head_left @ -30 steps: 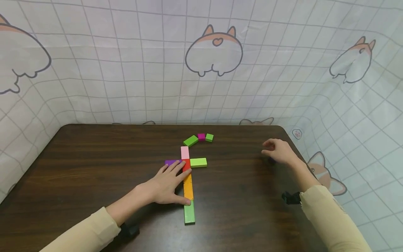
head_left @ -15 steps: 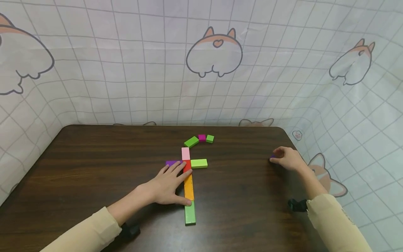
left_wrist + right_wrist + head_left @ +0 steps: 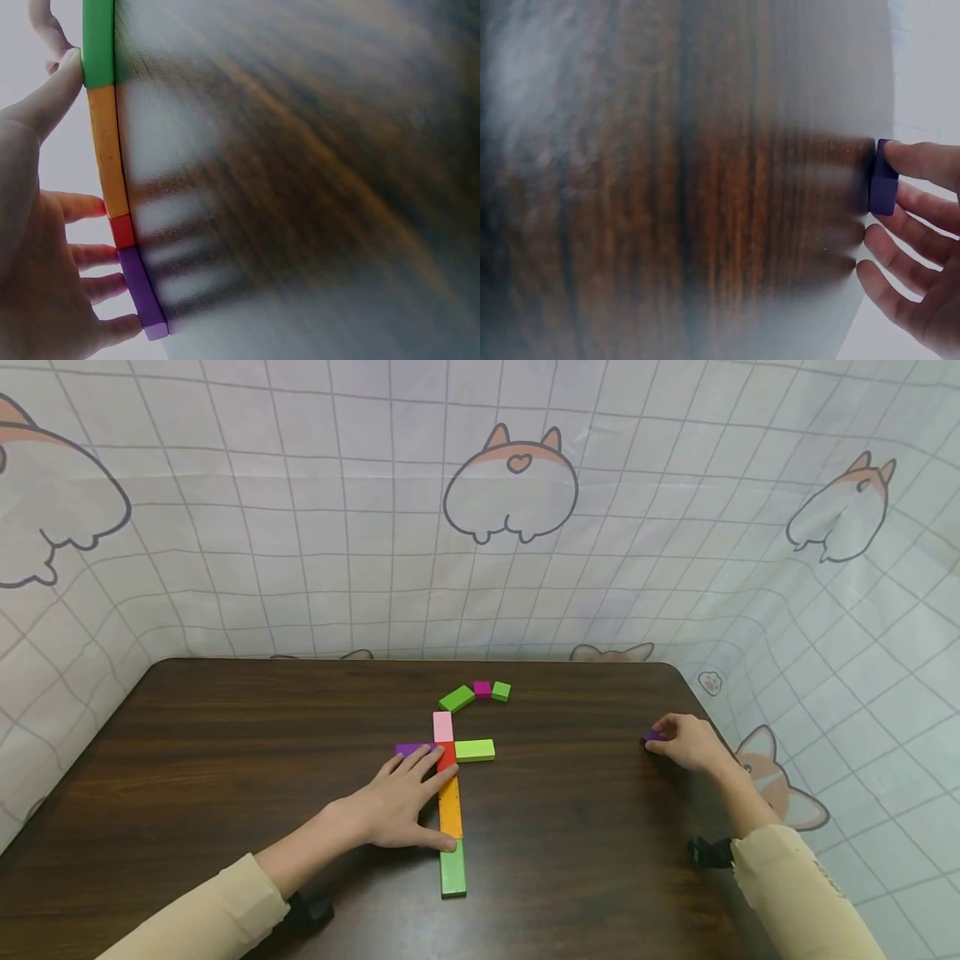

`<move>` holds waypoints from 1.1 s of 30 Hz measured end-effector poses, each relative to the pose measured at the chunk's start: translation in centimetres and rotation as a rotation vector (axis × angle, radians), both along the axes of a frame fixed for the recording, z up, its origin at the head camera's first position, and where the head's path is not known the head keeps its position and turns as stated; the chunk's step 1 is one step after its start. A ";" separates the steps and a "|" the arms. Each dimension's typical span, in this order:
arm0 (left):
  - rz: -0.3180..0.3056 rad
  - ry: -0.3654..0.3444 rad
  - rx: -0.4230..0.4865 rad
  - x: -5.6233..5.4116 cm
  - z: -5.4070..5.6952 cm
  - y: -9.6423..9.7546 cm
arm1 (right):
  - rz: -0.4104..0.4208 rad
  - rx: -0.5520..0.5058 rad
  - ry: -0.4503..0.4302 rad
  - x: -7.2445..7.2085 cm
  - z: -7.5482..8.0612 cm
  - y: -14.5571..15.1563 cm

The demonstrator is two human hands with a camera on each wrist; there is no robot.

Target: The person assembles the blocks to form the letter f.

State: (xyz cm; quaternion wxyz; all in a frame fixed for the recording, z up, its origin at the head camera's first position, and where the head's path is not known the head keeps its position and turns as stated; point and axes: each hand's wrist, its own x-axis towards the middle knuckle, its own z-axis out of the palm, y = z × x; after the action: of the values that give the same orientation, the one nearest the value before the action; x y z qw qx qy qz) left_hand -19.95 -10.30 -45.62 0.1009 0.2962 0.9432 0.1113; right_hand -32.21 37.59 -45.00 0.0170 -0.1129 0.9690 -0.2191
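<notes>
My left hand [image 3: 401, 797] lies spread over a row of flat coloured blocks, its fingertips on the purple block [image 3: 408, 749] and red block [image 3: 446, 753], its thumb at the light green block [image 3: 452, 872]. Between them runs the orange block [image 3: 450, 810]. A pink block [image 3: 442, 727] extends the row at the far end, and a yellow-green block [image 3: 475, 750] juts right from it. Near the right table edge my right hand [image 3: 690, 743] pinches a small purple block [image 3: 883, 191] between thumb and fingers, close over the tabletop.
Beyond the pink block, a green block [image 3: 457, 698], a magenta block [image 3: 482, 690] and a small green block [image 3: 501, 692] form a short curve. The dark wooden table [image 3: 225, 735] ends against a white grid-patterned cloth [image 3: 337, 527] at the back and right.
My right hand has shifted right and slightly towards me, and more of the purple block now shows at its fingertips. My left hand keeps its place on the row.
</notes>
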 end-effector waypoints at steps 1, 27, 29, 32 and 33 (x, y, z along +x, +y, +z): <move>0.000 0.000 0.000 0.0 0.0 0.0 | 0.000 0.000 0.006 0.0 0.0 0.0; 0.002 0.011 -0.004 -0.1 -0.1 0.1 | 0.025 -0.066 0.078 -0.7 1.0 -3.4; 0.002 0.015 -0.004 -0.1 -0.1 0.1 | 0.033 -0.069 0.082 -0.8 1.0 -4.0; 0.001 0.019 -0.001 -0.1 -0.1 0.1 | 0.048 -0.075 0.083 -1.1 1.1 -5.0; 0.001 0.019 0.002 -0.1 -0.1 0.1 | 0.053 -0.075 0.086 -1.3 1.1 -5.3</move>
State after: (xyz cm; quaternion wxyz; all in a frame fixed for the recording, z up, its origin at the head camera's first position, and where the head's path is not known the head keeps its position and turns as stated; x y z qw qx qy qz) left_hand -20.03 -10.20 -45.71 0.0914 0.2968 0.9442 0.1093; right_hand -33.50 32.31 -43.87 -0.0228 -0.1485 0.9566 -0.2496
